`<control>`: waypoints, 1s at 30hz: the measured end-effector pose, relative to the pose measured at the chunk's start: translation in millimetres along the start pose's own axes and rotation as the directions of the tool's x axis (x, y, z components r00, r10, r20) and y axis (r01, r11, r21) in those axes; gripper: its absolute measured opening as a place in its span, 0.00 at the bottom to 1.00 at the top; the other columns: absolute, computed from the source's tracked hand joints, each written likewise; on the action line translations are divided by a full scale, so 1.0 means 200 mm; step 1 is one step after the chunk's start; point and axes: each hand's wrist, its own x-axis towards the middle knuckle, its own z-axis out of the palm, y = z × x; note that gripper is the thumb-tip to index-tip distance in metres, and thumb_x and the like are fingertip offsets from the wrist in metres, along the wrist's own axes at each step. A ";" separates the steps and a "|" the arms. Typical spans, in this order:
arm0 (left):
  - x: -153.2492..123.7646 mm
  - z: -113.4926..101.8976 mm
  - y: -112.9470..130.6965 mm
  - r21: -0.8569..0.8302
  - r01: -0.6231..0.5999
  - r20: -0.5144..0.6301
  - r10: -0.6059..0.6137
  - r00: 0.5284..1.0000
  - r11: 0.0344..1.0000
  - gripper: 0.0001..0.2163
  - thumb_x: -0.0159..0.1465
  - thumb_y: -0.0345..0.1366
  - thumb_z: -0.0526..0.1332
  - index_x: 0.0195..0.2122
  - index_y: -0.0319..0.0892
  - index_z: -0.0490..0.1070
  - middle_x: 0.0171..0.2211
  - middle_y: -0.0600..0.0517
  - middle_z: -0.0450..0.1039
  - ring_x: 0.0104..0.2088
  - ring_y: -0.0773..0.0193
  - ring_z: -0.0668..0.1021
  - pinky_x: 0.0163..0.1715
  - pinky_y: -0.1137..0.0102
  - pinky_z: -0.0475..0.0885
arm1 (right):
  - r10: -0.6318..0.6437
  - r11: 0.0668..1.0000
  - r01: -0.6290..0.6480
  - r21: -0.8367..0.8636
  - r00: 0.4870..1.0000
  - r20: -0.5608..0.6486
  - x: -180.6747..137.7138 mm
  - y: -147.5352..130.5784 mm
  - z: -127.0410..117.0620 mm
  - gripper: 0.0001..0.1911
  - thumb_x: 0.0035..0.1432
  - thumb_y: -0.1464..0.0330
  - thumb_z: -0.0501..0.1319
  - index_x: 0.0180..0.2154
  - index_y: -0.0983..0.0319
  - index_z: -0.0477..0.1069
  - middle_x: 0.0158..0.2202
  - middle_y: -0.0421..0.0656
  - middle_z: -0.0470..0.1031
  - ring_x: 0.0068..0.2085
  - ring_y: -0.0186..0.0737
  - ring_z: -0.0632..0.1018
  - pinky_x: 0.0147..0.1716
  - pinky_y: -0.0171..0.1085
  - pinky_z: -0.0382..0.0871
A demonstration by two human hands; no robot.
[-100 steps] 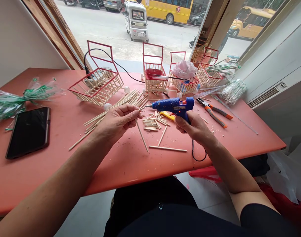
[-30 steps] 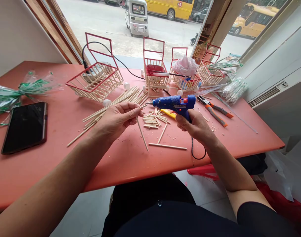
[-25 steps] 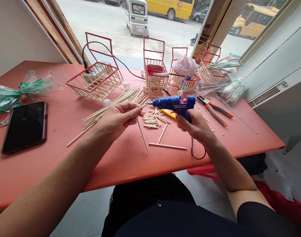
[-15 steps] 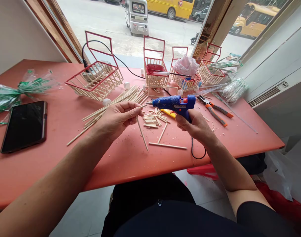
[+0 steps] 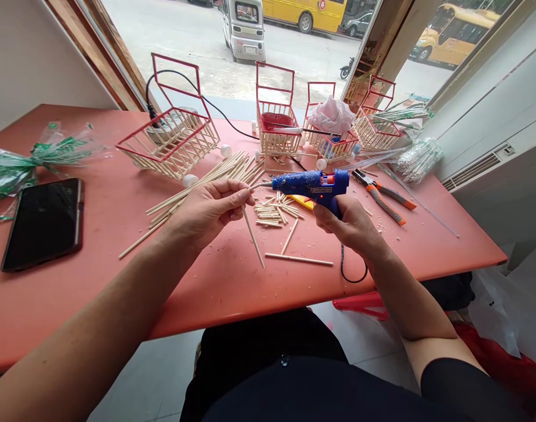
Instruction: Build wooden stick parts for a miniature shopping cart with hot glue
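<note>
My right hand point(image 5: 347, 223) is wrapped round the handle of a blue hot glue gun point(image 5: 309, 183), its nozzle aimed left. My left hand point(image 5: 219, 205) pinches a thin wooden stick point(image 5: 253, 239) that slants down towards the table. The nozzle tip comes right up to my left fingertips; whether it touches the wood is too small to tell. Beneath the gun lie several short cut stick pieces point(image 5: 270, 223). Two longer sticks rest nearer me, one of them a level stick point(image 5: 299, 259). A heap of long sticks point(image 5: 224, 173) lies behind my left hand.
Small stick-built carts with red rims line the back, including the left cart point(image 5: 169, 143) and the middle cart point(image 5: 276, 114). Orange-handled pliers point(image 5: 384, 196) lie right. A phone point(image 5: 43, 225) and plastic-wrapped bundles point(image 5: 26, 164) are left. The gun's black cord point(image 5: 353, 280) hangs over the pink table's point(image 5: 197, 299) front edge.
Almost nothing has moved. The stick end between my left fingers and the nozzle shows less than before, and the nozzle now sits against or very near the fingertips.
</note>
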 end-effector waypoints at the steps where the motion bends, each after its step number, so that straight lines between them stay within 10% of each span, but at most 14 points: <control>1: 0.00 0.00 0.00 0.000 0.001 0.003 -0.001 1.000 1.000 0.22 0.40 0.44 0.89 0.28 0.38 0.83 0.26 0.48 0.80 0.24 0.71 0.71 0.25 0.74 0.66 | -0.001 1.000 0.001 0.005 1.000 -0.002 0.00 0.00 0.00 0.36 0.64 0.32 0.64 0.30 0.59 0.67 0.27 0.39 0.64 0.31 0.36 0.65 0.30 0.39 0.57; 30: -0.01 0.01 0.01 0.016 0.016 0.005 -0.016 1.000 1.000 0.18 0.43 0.40 0.87 0.27 0.38 0.82 0.26 0.48 0.79 0.25 0.70 0.71 0.25 0.73 0.65 | 0.007 0.999 -0.007 -0.036 1.000 -0.014 -0.01 -0.01 0.00 0.37 0.64 0.32 0.63 0.31 0.59 0.67 0.26 0.37 0.63 0.29 0.35 0.64 0.29 0.39 0.56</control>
